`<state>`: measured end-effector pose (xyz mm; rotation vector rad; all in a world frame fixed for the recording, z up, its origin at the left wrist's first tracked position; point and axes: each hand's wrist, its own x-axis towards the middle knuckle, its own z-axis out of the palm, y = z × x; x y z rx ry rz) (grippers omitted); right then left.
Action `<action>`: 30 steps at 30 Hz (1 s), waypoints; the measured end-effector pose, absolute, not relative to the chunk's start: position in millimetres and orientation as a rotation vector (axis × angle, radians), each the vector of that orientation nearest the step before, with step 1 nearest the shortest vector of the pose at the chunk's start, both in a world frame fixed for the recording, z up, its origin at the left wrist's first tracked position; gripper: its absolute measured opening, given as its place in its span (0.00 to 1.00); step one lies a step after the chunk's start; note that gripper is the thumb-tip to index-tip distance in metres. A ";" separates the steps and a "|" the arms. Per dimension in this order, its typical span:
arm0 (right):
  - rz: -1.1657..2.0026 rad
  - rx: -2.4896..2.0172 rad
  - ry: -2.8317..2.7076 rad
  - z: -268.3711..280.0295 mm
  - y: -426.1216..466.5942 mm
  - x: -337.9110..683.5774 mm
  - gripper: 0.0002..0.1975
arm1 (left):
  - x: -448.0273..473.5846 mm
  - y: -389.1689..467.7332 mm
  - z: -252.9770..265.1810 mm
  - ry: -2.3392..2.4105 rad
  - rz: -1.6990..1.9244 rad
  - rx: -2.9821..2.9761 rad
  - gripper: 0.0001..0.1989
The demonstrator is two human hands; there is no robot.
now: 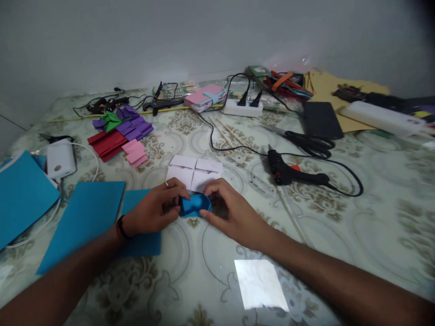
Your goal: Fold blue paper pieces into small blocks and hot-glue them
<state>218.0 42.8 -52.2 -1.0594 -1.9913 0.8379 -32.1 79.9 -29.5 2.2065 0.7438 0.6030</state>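
Observation:
Between my two hands is a small folded blue paper box (194, 204), its hollow side facing up. My left hand (159, 206) pinches its left end between thumb and fingers. At the right end, my right hand (226, 208) grips the paper the same way, thumb on the near edge. Just beyond the box lie folded white papers (193, 171), flat on the patterned tablecloth. Blue paper sheets (91, 217) lie to the left, and my left forearm passes over part of them.
A black hot glue gun (292, 172) lies on the right with its cable, near black-handled scissors (306, 141). Folded red paper (108, 144) and purple paper (135, 128) sit at the back left. A white power strip (243, 107) stands at the back, wooden sticks (226, 133) before it.

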 end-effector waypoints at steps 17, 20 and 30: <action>0.836 -1.009 -2.006 -48.1 42.3 218.1 0.06 | -30.5 77.6 -31.3 1.016 0.469 2.154 0.16; 0.841 -0.999 -2.012 -48.4 42.6 217.9 0.08 | -29.5 77.4 -30.4 1.015 0.469 2.173 0.13; 0.826 -1.009 -2.046 -51.3 43.1 218.3 0.11 | -29.4 79.7 -34.0 0.853 0.569 2.277 0.09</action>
